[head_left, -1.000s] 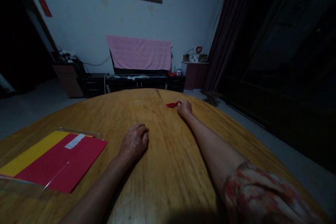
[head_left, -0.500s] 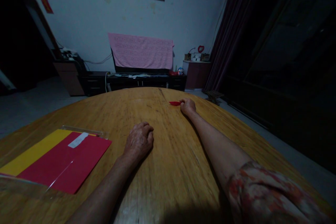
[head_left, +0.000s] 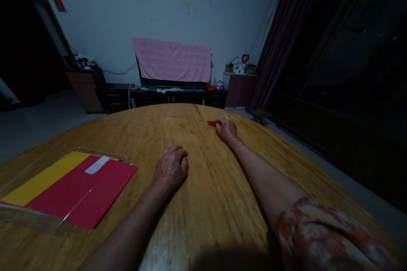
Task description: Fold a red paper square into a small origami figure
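A small red piece (head_left: 211,123), seemingly folded paper, pokes out to the left of my right hand (head_left: 227,128), whose fingers pinch it above the far part of the wooden table (head_left: 203,203). My left hand (head_left: 171,167) rests on the tabletop nearer to me, fingers curled; whether anything lies beneath them is hidden. To its left, red paper (head_left: 104,190) and yellow paper (head_left: 47,178) lie in a clear plastic sleeve, with a white label (head_left: 97,165) on the red part.
Past the table's far edge stands a low black cabinet (head_left: 117,97), with a pink cloth (head_left: 174,60) draped over a dark panel. A small cabinet (head_left: 237,91) stands right of it, beside a dark curtain (head_left: 276,42).
The view has shifted slightly. My right fingers now cover more of the red piece, so less of it shows. My left hand has stayed on the table, curled.
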